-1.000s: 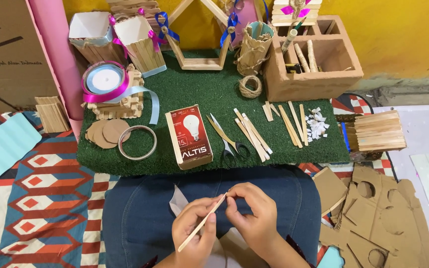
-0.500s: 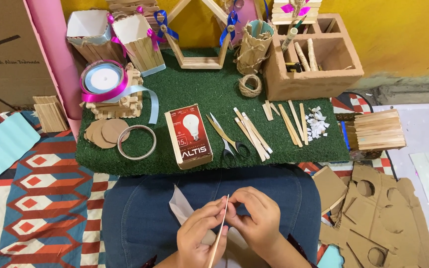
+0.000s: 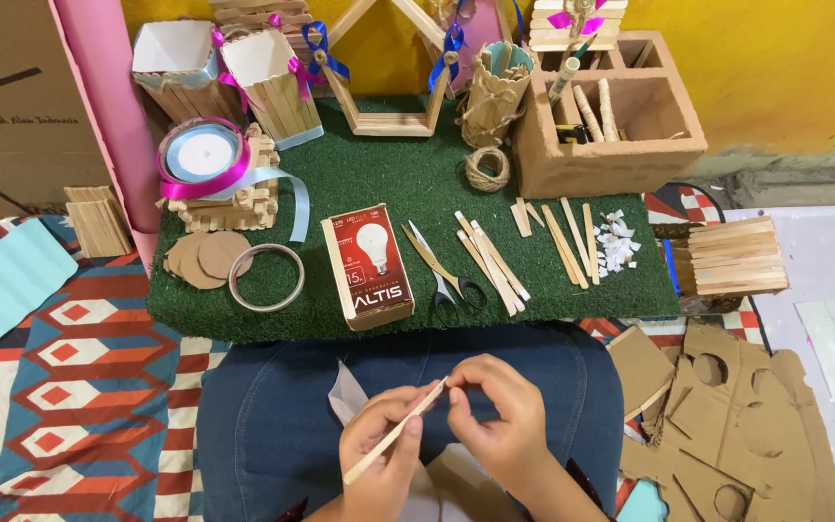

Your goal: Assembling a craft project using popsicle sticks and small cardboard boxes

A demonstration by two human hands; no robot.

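Green turf mat (image 3: 379, 174), red bulb box (image 3: 369, 266), pink ribbon spool (image 3: 203, 157), yellow wall (image 3: 785, 48)

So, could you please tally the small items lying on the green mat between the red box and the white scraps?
Scissors: 1
Red light-bulb box: 1
Loose wooden sticks on the mat: about 9, overlapping
Total: about 11

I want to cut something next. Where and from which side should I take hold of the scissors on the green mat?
Take the scissors by the dark finger loops, coming from the near edge of the green mat. The loops face the person; the closed blades point away up-left. The light bulb box lies close on their left, so approach straight from the lap side.
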